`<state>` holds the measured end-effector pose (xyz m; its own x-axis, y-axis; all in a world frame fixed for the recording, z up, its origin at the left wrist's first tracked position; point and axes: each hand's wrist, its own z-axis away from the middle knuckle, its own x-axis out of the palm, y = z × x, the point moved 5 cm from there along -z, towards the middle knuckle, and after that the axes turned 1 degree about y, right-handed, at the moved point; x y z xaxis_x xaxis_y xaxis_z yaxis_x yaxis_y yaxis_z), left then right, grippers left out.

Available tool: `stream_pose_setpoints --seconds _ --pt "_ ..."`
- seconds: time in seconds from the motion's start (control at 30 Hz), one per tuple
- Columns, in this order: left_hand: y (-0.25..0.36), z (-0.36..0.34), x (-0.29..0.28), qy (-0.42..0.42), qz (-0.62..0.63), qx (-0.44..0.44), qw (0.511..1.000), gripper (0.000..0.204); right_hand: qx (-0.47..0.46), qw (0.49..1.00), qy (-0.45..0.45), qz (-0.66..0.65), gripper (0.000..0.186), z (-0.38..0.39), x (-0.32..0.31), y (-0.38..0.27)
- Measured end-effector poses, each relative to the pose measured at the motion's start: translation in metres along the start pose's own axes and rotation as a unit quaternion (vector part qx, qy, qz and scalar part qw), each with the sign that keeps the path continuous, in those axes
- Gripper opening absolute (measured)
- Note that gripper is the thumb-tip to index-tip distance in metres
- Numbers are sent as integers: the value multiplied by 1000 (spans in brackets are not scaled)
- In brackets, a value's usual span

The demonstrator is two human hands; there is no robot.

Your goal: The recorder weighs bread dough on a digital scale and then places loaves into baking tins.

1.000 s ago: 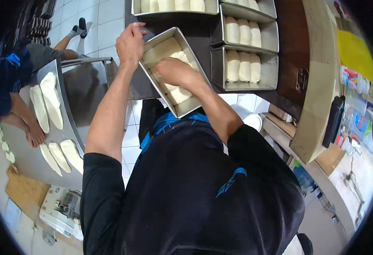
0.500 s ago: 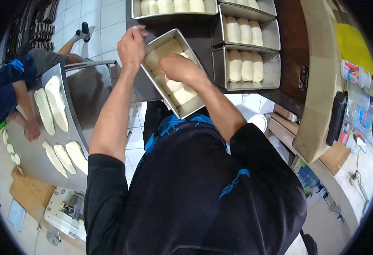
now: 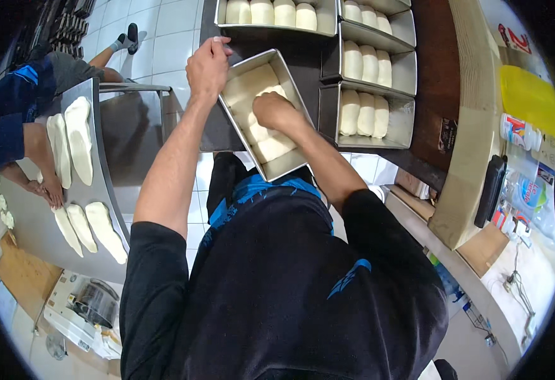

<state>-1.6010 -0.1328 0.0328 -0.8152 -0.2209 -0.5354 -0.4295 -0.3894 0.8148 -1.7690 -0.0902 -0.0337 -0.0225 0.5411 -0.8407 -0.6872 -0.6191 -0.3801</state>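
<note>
Okay | left hand (image 3: 208, 68) half-curled by tin (image 3: 282, 166), hold unclear, maybe bracing | right hand (image 3: 275, 113) curled over dough (image 3: 272, 149), can't tell if pinching | tin overhangs table's (image 3: 306, 68) near edge, presumably for reach

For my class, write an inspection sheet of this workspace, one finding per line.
Surface: dark brown flat table, partly covered.
Handled things: rectangular silver metal pan, set askew, pale dough pieces inside; more rectangular silver metal pans around it hold pale dough rolls.
Clutter: flat yellow item and white plastic bottle, far right.
Hands: left hand at the pan's upper left rim, contact unclear; right hand curled inside, over the dough pieces.
Cables: thin dark cord, far right; ends unclear.
Surroundings: white tiled floor; a co-worker's hands at a grey metal table with long pale dough strips, left.
</note>
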Motion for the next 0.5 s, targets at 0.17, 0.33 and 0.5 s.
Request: stream_pose_setpoints --seconds 0.17,0.33,0.5 --pt "-2 -7 0 9 -2 0 1000 45 29 999 -11 -18 20 0 1 6" --pt "2 1 3 12 -6 -1 1000 44 36 997 -63 -31 20 13 -36 -7" --pt "2 -2 -1 11 -17 7 1000 44 24 994 -100 -39 19 14 -46 -24"
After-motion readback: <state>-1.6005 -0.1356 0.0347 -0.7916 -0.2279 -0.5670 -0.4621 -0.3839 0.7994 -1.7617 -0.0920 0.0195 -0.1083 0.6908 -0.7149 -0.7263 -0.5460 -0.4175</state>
